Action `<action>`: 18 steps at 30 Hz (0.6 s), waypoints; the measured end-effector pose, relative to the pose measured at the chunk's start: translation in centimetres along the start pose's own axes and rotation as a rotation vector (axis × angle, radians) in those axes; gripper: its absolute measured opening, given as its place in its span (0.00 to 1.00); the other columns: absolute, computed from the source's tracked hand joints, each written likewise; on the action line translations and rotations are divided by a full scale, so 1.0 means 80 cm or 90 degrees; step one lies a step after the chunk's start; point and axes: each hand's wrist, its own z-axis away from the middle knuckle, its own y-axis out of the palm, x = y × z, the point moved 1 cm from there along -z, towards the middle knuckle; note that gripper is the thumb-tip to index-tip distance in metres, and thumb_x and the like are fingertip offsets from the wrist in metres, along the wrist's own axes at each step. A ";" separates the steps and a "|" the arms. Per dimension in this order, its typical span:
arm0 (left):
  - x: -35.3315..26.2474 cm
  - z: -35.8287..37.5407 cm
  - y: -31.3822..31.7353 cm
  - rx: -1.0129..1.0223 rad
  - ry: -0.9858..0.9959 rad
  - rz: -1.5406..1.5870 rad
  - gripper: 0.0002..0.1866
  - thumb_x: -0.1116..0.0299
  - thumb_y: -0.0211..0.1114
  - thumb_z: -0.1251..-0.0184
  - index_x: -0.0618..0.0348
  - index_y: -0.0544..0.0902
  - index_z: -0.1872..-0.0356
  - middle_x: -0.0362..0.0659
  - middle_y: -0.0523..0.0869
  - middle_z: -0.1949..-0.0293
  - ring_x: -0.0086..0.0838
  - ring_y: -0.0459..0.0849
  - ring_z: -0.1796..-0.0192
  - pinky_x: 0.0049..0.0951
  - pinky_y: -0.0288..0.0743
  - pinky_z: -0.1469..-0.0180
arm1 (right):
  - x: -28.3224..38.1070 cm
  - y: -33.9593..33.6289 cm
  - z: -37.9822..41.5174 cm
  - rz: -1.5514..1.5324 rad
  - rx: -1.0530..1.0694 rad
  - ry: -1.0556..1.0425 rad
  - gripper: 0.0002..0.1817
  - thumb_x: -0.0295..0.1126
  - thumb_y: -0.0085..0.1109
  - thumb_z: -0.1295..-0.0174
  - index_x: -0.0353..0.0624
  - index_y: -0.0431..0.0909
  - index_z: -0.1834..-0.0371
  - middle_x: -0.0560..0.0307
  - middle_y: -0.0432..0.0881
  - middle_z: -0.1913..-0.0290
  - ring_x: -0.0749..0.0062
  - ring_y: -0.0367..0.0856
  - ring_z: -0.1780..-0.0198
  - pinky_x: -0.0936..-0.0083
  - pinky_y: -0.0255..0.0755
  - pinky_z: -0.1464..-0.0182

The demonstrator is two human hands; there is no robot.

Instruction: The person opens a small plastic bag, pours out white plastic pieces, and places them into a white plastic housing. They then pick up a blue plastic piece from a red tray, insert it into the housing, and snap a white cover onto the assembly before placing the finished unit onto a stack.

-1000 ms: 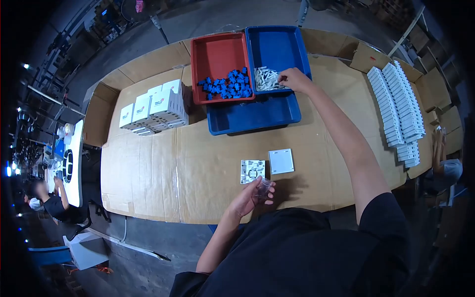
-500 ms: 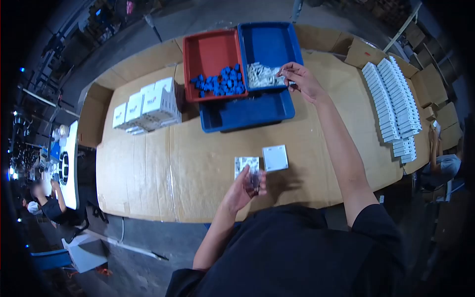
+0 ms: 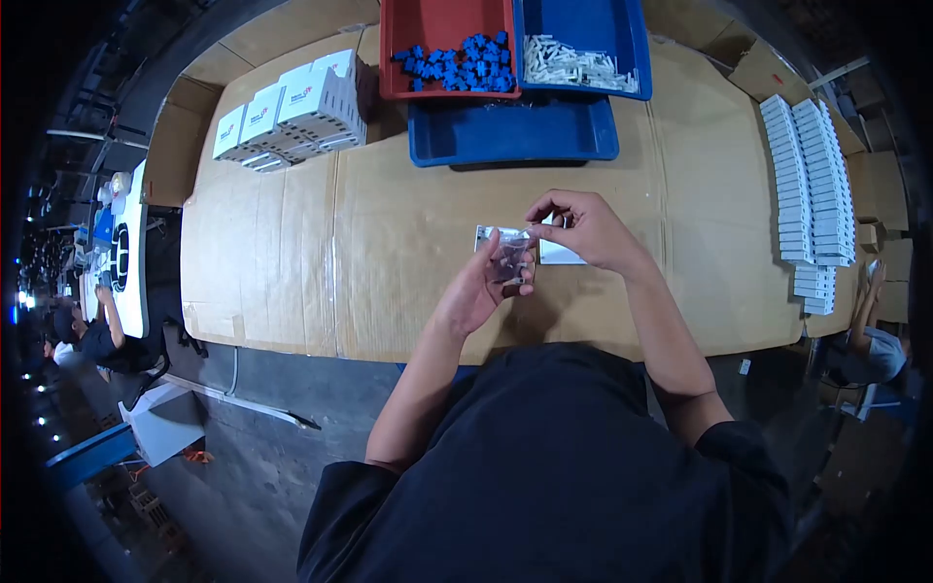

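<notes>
My left hand (image 3: pixel 471 296) holds a small clear plastic piece (image 3: pixel 510 260), thumb on one side and fingers on the other. My right hand (image 3: pixel 591 233) is closed in a pinch at the top edge of that piece; whatever sits between its fingertips is too small to make out. On the cardboard table top behind the hands lie a white square cover (image 3: pixel 557 256), partly hidden by my right hand, and a white part with dark markings (image 3: pixel 481 234), mostly hidden by my left hand.
Beyond the hands stand a blue tray (image 3: pixel 515 146), a red tray (image 3: pixel 447 15) with blue parts (image 3: pixel 462 63), and another blue tray (image 3: pixel 583 19) with white strips (image 3: pixel 573 66). White boxes (image 3: pixel 292 107) are stacked left, white units (image 3: pixel 812 185) right. People sit at both sides.
My right hand has come back from the white strips in the blue tray to the clear plastic piece in my left hand. The view has tipped down, so the trays appear higher.
</notes>
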 end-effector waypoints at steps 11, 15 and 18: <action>0.005 0.001 0.006 -0.026 -0.032 -0.025 0.29 0.38 0.51 0.16 0.55 0.84 0.44 0.38 0.89 0.58 0.27 0.88 0.54 0.35 0.86 0.52 | 0.035 -0.007 -0.013 0.080 0.142 0.017 0.08 0.26 0.70 0.35 0.38 0.88 0.55 0.60 0.87 0.61 0.77 0.82 0.60 0.76 0.74 0.57; 0.007 0.001 0.003 -0.023 -0.030 -0.025 0.28 0.39 0.50 0.16 0.54 0.84 0.45 0.39 0.89 0.58 0.28 0.89 0.54 0.36 0.86 0.52 | 0.020 -0.003 -0.019 0.090 0.218 -0.069 0.09 0.26 0.65 0.31 0.36 0.88 0.52 0.57 0.86 0.51 0.74 0.84 0.57 0.74 0.77 0.51; 0.006 0.003 0.001 -0.012 -0.025 -0.014 0.27 0.41 0.49 0.15 0.54 0.83 0.44 0.40 0.89 0.57 0.30 0.89 0.53 0.37 0.86 0.51 | 0.015 0.005 -0.021 0.015 0.258 -0.058 0.11 0.29 0.61 0.25 0.34 0.87 0.49 0.56 0.85 0.49 0.74 0.85 0.57 0.74 0.78 0.49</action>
